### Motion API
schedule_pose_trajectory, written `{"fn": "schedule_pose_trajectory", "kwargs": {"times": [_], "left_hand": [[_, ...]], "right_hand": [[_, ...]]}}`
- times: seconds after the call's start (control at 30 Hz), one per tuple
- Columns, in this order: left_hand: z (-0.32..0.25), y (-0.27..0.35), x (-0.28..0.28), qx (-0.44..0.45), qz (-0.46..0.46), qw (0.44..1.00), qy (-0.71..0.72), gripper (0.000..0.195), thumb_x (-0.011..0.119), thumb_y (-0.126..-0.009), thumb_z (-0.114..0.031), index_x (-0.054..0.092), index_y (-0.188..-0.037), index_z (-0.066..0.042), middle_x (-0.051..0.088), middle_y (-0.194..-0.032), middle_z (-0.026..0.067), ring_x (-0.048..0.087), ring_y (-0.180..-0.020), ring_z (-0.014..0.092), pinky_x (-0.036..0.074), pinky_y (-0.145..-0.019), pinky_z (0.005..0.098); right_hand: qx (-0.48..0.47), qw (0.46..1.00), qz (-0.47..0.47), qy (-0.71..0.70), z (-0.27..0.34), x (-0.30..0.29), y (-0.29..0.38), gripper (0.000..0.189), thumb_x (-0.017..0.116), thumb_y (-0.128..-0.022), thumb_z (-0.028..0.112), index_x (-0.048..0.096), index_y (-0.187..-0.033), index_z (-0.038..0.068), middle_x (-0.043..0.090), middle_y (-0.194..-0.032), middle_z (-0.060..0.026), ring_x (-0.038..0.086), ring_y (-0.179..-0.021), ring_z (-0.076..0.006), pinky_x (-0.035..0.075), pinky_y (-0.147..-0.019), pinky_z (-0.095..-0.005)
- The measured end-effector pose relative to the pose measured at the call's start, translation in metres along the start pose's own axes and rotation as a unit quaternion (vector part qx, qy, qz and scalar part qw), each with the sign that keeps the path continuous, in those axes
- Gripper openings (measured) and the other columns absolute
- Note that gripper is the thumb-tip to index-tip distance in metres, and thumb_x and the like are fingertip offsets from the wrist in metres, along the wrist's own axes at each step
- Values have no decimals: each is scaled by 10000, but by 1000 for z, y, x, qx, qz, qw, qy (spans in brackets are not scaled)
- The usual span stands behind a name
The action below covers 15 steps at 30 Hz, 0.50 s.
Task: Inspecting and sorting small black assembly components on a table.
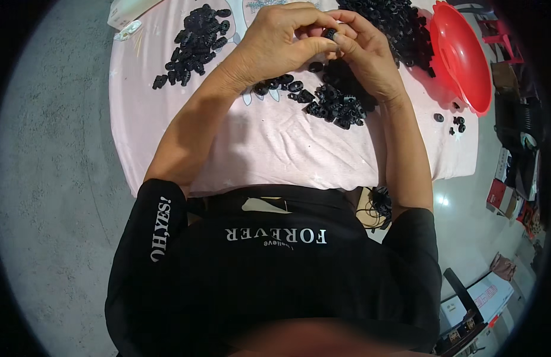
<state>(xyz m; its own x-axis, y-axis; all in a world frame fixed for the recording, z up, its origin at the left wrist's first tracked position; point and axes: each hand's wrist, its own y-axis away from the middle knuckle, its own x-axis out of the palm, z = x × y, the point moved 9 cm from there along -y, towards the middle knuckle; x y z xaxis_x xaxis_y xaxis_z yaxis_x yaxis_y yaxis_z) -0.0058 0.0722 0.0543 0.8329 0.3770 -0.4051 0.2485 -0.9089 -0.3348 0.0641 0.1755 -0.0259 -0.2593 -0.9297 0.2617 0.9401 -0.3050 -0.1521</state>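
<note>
Above the far part of the pink cloth, my left hand [280, 42] and my right hand [364, 49] meet. Their thumbs and fingers pinch one small black plastic part [329, 34] between them; most of it is covered by fingertips. Just below the hands lie a few rounded black pieces [277, 84] and a heap of small jagged black pieces [335, 106]. Beyond my right hand spreads a large pile of black plastic parts [402, 33]. Left of my left wrist is a pile of ridged, oval black parts [197, 44].
A red plastic basin [469, 58] leans at the table's right edge, with several loose black pieces [458, 120] below it. The pink cloth [275, 147] covers the table. A white box [132, 11] and crumpled wrapper [128, 30] sit at the far left corner.
</note>
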Motion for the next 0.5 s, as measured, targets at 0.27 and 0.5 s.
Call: {"fn": "schedule_pose_trajectory", "kwargs": {"times": [0.27, 0.5], "left_hand": [[71, 9, -116, -145, -154, 948, -237, 130, 764, -839, -48, 699, -915, 35, 622, -693, 47, 575, -580, 121, 471, -532, 309], [150, 52, -214, -210, -66, 896, -386, 326, 746, -872, -195, 713, -1107, 29, 650, -819, 26, 610, -757, 129, 496, -675, 304]], "right_hand": [[-1, 988, -153, -5, 18, -32, -4, 218, 577, -1048, 101, 615, -1237, -3, 704, -953, -66, 658, -774, -104, 517, -670, -215], [-44, 954, -290, 67, 24, -84, 3, 150, 558, -1046, 84, 647, -1141, 10, 711, -935, -68, 642, -727, -95, 488, -639, -204]]}}
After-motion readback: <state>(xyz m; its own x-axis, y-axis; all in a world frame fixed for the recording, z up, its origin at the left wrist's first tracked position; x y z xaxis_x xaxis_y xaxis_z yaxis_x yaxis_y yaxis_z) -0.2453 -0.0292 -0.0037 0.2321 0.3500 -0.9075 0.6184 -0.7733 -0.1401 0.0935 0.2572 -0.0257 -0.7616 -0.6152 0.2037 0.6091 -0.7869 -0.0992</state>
